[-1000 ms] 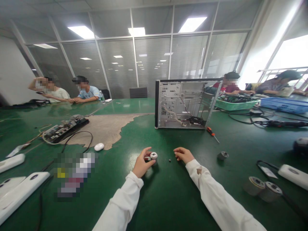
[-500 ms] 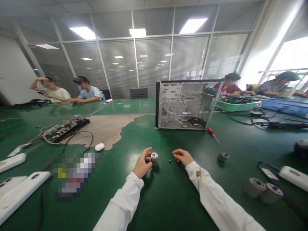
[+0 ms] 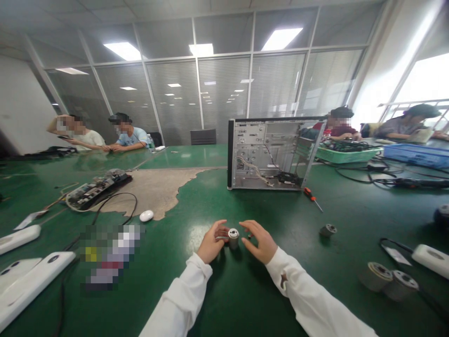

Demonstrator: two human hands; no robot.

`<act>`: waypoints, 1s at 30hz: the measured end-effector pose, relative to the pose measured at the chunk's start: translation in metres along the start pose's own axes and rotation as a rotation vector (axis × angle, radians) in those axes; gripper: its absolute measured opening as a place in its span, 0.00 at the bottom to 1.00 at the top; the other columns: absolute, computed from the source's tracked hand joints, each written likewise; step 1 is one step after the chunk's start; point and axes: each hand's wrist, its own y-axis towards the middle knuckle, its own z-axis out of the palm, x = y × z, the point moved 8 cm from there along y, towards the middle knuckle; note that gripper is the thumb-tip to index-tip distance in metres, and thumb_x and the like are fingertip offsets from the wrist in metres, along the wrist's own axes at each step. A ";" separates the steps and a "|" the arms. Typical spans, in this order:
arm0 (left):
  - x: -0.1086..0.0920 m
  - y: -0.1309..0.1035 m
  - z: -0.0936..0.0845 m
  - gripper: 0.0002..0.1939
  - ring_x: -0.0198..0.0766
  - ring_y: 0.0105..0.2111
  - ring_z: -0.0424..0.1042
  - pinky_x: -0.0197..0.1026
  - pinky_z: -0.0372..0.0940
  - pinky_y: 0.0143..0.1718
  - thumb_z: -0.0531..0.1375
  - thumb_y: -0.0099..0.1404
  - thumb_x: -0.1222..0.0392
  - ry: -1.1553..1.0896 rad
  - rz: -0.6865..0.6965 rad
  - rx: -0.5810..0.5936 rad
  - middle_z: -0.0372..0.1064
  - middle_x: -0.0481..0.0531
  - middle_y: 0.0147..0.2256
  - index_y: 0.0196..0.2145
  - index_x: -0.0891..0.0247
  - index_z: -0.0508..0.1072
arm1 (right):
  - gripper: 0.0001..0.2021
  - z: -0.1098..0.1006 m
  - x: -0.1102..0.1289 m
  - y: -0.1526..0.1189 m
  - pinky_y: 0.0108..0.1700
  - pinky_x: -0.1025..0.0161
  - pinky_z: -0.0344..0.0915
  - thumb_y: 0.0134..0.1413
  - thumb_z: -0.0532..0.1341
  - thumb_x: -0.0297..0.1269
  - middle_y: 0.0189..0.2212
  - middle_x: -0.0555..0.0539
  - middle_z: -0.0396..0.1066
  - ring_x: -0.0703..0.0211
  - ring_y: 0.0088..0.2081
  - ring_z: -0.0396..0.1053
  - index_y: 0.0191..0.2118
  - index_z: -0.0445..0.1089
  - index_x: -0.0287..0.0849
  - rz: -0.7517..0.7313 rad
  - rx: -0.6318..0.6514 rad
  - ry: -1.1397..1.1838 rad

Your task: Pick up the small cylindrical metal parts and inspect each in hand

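A small grey metal cylinder [image 3: 233,239], with holes in its pale round top, stands upright on the green table. My left hand [image 3: 211,244] is curved at the cylinder's left side, fingers and thumb apart; whether a fingertip touches it I cannot tell. On the other side, my right hand [image 3: 260,241] is open, its fingers and thumb spread towards the cylinder with a gap between. A tiny dark part [image 3: 249,236] lies on the table between the right thumb and fingers, too small to name.
An open computer case [image 3: 270,154] stands ahead, with an orange-handled screwdriver [image 3: 312,199] beside it. More metal cylinders [image 3: 379,276] sit to the right, near a green basket [image 3: 347,155]. Power strips [image 3: 35,285], a white oval object [image 3: 146,216] and a circuit assembly [image 3: 98,189] lie left.
My right hand has moved left towards the cylinder and its fingers have opened out. The cylinder now appears slightly further right and lower, with my left hand still beside it.
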 end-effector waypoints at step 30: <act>0.003 0.000 0.005 0.25 0.32 0.28 0.69 0.36 0.63 0.27 0.56 0.48 0.66 -0.019 -0.091 0.031 0.63 0.53 0.37 0.46 0.62 0.57 | 0.06 -0.119 -0.138 -0.058 0.29 0.61 0.57 0.34 0.56 0.33 0.27 0.42 0.69 0.53 0.31 0.67 0.24 0.67 0.42 0.800 0.338 -0.686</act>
